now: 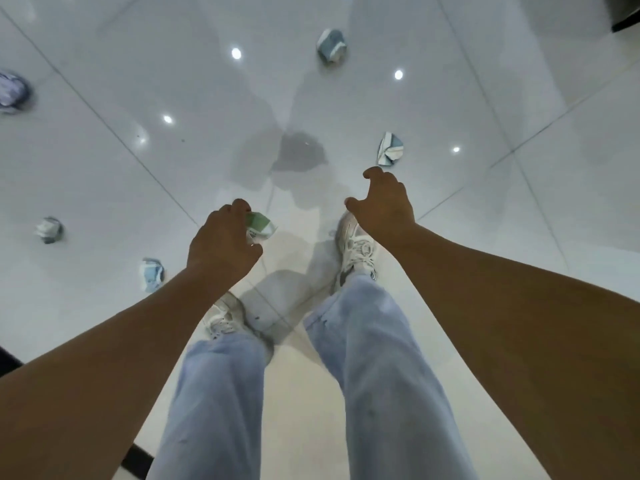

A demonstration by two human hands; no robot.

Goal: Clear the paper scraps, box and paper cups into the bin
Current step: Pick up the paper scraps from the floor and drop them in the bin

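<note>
The left hand [221, 242] grips a green-and-white paper scrap [260, 226] above the white tiled floor [485, 202]. The right hand [384, 202] hangs loosely curled, holding nothing. Crumpled scraps [390, 149] lie scattered left, right and far

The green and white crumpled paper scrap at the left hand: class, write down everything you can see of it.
The green and white crumpled paper scrap looks like thin printed paper, creased and folded, with a green panel above white edges. Most of it is hidden behind the left hand, whose curled fingers pinch it. It is seen over the glossy white tiled floor, just ahead of the person's feet. Whether it is lifted off the floor cannot be told.
</note>
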